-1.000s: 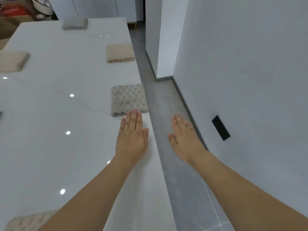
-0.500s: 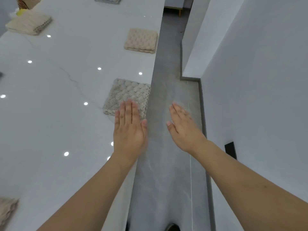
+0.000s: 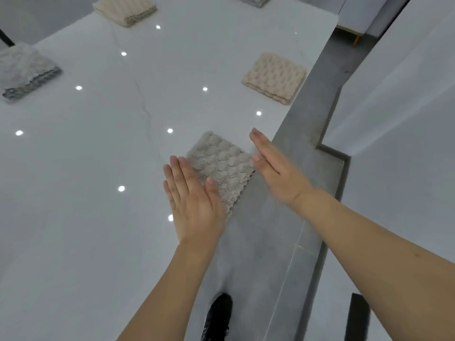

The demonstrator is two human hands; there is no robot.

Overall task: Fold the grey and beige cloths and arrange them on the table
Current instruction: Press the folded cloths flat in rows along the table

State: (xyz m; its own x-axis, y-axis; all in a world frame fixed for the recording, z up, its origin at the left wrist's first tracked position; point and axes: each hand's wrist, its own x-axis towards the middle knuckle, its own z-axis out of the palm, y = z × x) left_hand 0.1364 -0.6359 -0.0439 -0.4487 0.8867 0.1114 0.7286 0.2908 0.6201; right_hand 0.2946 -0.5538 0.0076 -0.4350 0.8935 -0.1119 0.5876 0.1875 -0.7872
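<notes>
A folded grey cloth (image 3: 220, 166) lay at the near right edge of the white table (image 3: 98, 168), turned cornerwise to the edge, so that one corner pointed up the table and its scalloped near edge hung slightly past the rim; the left hand (image 3: 194, 200) lay flat against its left side, fingers straight and together, thumb resting on the fabric, gripping nothing; the right hand (image 3: 275, 168) stood at its right side, also flat and straight-fingered, a little blurred, over the table's edge, and whether it touched the cloth I could not tell; neither hand had hold of anything.

So the cloth sat squarely between the two palms, just ahead of the wrists, and both hands were about equally near it; to my eye the left was the one plainly in contact. I judged the person was squaring or nudging the folded piece into its place; any push would need to run inward, away from the rim, or the cloth might slip toward the floor (image 3: 270, 254).

Farther along the same edge lay a folded beige cloth (image 3: 274, 77), well apart; another beige one (image 3: 125, 11) and a grey one (image 3: 24, 70) lay across the table on the far left; a further grey one (image 3: 251, 0) was cut off at the top; most of the arranging looked done.
</notes>
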